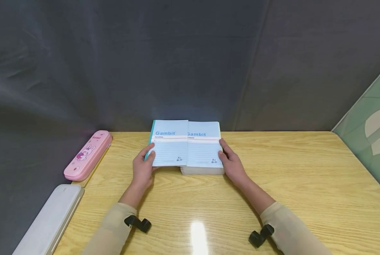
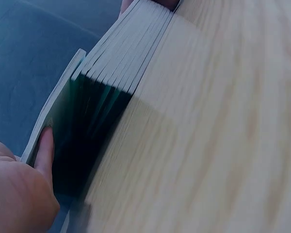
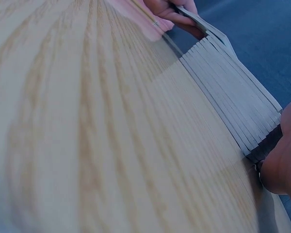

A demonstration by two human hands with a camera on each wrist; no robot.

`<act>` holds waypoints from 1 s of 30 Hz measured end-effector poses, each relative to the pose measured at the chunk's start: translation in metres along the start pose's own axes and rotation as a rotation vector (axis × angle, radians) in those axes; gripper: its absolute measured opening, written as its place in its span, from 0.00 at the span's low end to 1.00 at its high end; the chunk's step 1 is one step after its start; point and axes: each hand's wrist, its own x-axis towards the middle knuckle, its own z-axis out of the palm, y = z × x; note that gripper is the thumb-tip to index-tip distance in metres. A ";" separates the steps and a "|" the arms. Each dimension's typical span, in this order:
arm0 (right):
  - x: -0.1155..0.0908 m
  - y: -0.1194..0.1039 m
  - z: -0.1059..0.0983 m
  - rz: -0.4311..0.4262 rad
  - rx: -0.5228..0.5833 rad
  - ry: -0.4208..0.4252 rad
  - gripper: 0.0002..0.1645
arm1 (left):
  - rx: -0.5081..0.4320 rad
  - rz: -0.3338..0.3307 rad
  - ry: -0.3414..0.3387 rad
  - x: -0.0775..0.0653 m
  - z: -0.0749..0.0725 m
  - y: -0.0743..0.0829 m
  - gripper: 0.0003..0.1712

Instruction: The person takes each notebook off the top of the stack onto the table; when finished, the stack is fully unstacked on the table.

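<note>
A stack of notebooks (image 1: 202, 171) with pale blue "Gambit" covers lies at the table's back edge. Another notebook (image 1: 169, 152) overlaps its left side and juts out past it, raised above the table. My left hand (image 1: 143, 170) pinches this notebook at its left edge, thumb on top and fingers beneath; the left wrist view shows a finger (image 2: 46, 150) under it. Along the stack's right side, my right hand (image 1: 234, 166) holds the edge with thumb and fingers. In the right wrist view the page edges (image 3: 233, 92) face the camera; part of the right hand's fingers is hidden.
A pink pencil case (image 1: 88, 156) with a rabbit print lies on the table's left edge. Nearer stands a long white case (image 1: 51, 219). Dark cloth (image 1: 177, 63) hangs behind the wooden table (image 1: 305, 177); a green patterned panel (image 1: 375, 131) borders the right.
</note>
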 end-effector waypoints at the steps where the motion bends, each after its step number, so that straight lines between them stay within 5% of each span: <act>1: 0.000 0.000 0.000 0.003 0.001 0.001 0.33 | -0.006 -0.002 0.001 0.001 -0.002 0.001 0.21; 30: 0.002 0.000 0.001 0.002 0.006 0.007 0.33 | 0.133 -0.074 0.096 0.009 -0.076 0.008 0.25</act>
